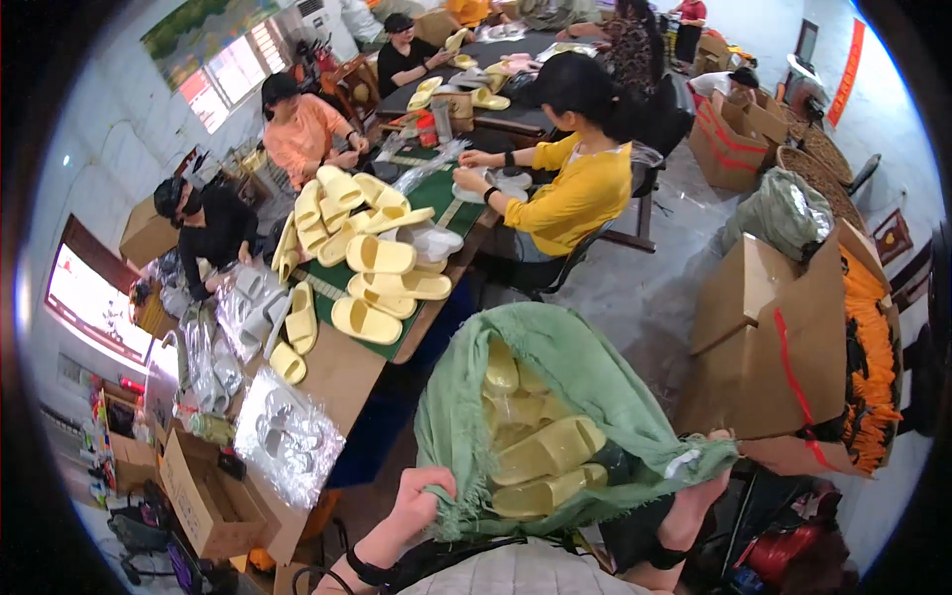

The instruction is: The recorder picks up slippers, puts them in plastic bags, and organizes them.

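Note:
A green woven sack [570, 342] hangs in front of me with its mouth spread wide. Inside it lie several pale yellow slippers [550, 449], some under what looks like clear plastic. My left hand [420, 498] is closed on the frayed rim at the sack's left side. At the right side my right hand [700, 496] grips the rim too, its fingers partly covered by the cloth. Ahead and to the left, a heap of yellow slippers [382, 255] covers the green mat of the work table [342, 392].
Clear plastic bags [288, 436] lie at the table's near end, beside an open cardboard box [213, 496]. A person in yellow [575, 188] sits at the table's right side. Large cardboard boxes [764, 367] stand right, one with orange items [865, 347]. Other people work around the tables.

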Available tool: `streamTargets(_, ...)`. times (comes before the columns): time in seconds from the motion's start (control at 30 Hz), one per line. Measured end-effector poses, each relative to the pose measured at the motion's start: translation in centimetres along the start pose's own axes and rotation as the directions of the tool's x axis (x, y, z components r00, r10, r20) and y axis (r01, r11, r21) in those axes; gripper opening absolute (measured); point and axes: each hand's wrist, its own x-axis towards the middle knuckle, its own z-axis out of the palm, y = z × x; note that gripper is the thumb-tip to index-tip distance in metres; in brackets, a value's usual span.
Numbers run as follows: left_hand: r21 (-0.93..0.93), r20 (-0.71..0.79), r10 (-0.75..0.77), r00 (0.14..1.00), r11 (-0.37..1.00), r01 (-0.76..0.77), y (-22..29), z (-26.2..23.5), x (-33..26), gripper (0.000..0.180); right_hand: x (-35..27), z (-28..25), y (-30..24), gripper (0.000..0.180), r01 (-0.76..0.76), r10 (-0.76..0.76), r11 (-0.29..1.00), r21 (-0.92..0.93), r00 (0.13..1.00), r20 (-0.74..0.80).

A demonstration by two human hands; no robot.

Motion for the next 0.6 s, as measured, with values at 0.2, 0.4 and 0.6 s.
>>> streamTargets(0.2,0.102,0.183,-0.089,0.979,0.992,0.071,-0.9,0.3,2.1,0.026,0.9,5.3,0.4,0.022,-0.085,0.022,0.982,-0.168,0.939,-0.343)
streamTargets(0.4,0.008,0.315,-0.247,0.917,0.966,0.257,-5.5,-1.2,7.0,0.027,1.1,12.8,4.6,0.019,-0.184,0.189,0.971,-0.152,0.982,0.021)
streamTargets(0.6,0.063,0.355,-0.274,0.894,0.961,0.27,-8.6,1.3,9.9,0.036,-0.2,21.0,12.6,0.026,0.192,0.415,0.597,-0.779,0.757,0.505)
